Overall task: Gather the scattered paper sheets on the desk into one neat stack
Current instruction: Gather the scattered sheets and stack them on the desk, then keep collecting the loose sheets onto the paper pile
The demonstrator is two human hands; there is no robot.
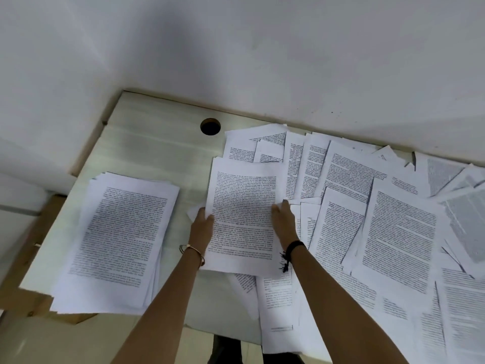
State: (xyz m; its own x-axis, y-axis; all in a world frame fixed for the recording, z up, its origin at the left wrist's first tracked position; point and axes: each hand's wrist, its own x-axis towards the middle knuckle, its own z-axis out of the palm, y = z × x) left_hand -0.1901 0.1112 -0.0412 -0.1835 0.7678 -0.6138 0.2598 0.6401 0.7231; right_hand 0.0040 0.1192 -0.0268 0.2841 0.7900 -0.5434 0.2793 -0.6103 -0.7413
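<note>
1. At the near edge of the desk [157, 153], overlapping pages [278, 306] are spread.
2. A printed sheet [242, 219] is gripped at its side edges by the left hand [201, 228] and the right hand [284, 223].
3. A stack [118, 237] is seen on its left, scattered sheets [393, 232] on its right.

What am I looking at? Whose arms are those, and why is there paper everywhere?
There is no machine here, just a person. The one picture comes from a camera worn on their head, looking down, so you see their own arms. Their left hand and right hand hold a bundle of sheets by its side edges. On the desk, to the left, lies a stack already gathered. To the right, many scattered sheets overlap in a mess. There is a dark round hole in the desk.
</note>
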